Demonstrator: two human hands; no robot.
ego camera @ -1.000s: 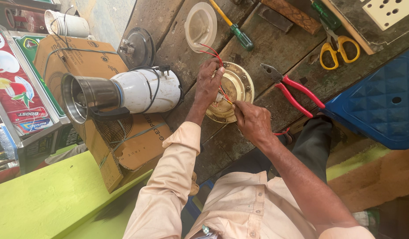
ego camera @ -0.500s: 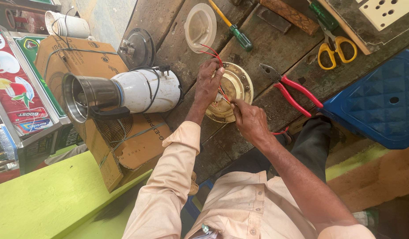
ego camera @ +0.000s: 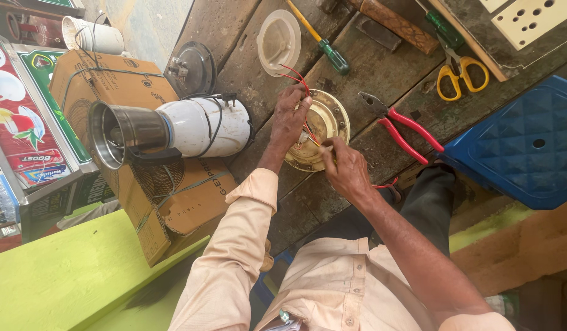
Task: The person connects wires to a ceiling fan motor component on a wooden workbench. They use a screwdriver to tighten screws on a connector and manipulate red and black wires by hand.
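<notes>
A round cream-and-brass motor base (ego camera: 327,120) lies on the worn wooden bench (ego camera: 381,67) with red wires (ego camera: 296,78) rising from it. My left hand (ego camera: 289,116) rests on its left rim and pinches the red wires between the fingers. My right hand (ego camera: 345,168) sits at the near edge of the disc, fingertips closed on a small part or wire end at its centre; what it grips is too small to tell.
Red-handled pliers (ego camera: 399,125) lie right of the disc. A screwdriver (ego camera: 323,43), yellow scissors (ego camera: 458,73) and a clear lid (ego camera: 278,41) lie beyond. A white mixer with steel jar (ego camera: 173,129) rests on a cardboard box (ego camera: 167,196). A blue stool (ego camera: 522,144) stands right.
My left hand has shifted slightly up along the disc's rim with the red wires. My right hand has stayed at the disc's centre.
</notes>
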